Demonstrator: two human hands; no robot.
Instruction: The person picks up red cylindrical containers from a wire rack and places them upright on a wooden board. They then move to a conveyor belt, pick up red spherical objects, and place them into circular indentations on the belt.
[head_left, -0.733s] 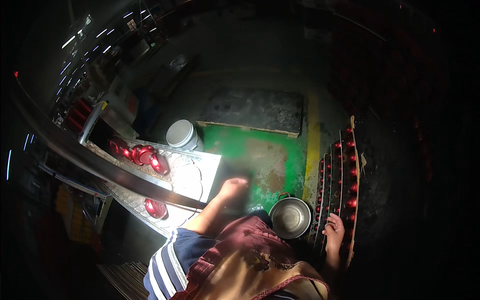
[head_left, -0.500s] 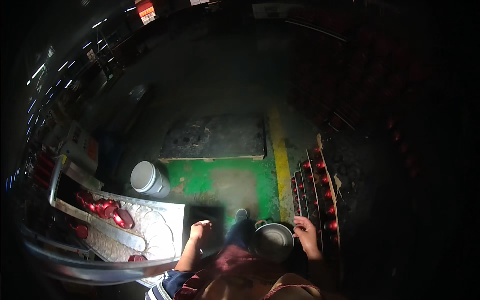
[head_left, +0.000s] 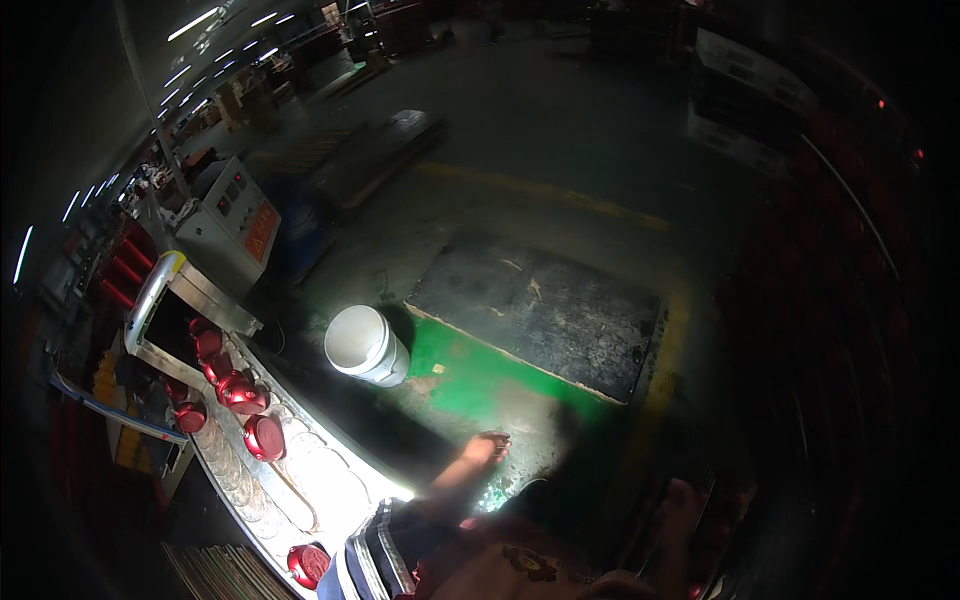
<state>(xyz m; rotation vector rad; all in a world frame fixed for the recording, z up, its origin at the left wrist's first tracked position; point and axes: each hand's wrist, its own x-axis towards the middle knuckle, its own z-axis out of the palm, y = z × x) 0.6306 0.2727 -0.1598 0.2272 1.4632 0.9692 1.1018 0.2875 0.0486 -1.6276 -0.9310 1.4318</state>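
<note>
Fingers of the left hand [head_left: 487, 446] stretch forward, loosely together and flat, pinching nothing; the hand hangs in the air over the green-painted patch of floor [head_left: 480, 375], just beside the brightly lit metal roller conveyor [head_left: 300, 470] on the person's left. Of the right hand [head_left: 690, 500] only a dim, blurred shape shows at the lower right, and I cannot tell whether its fingers are spread or closed, or whether they hold anything. The work seems to concern the glossy red round metal shells [head_left: 240, 392], of which about 6 sit in a loose row on the conveyor: several bunched at its far end, 1 lying flat with its round face up [head_left: 264, 437] near the middle, and 1 more [head_left: 307, 563] at the near end by the striped sleeve [head_left: 375, 550]. Judging from this, neither hand has a shell at the moment, so all those visible on the rollers are yet to be handled. As for containers, 1 white plastic bucket [head_left: 362, 346] stands on the floor beside the conveyor, well apart from the left hand; its inside looks pale and bare, with nothing discernible in it. A dark worn mat [head_left: 545, 310] lies beyond the green patch.
</note>
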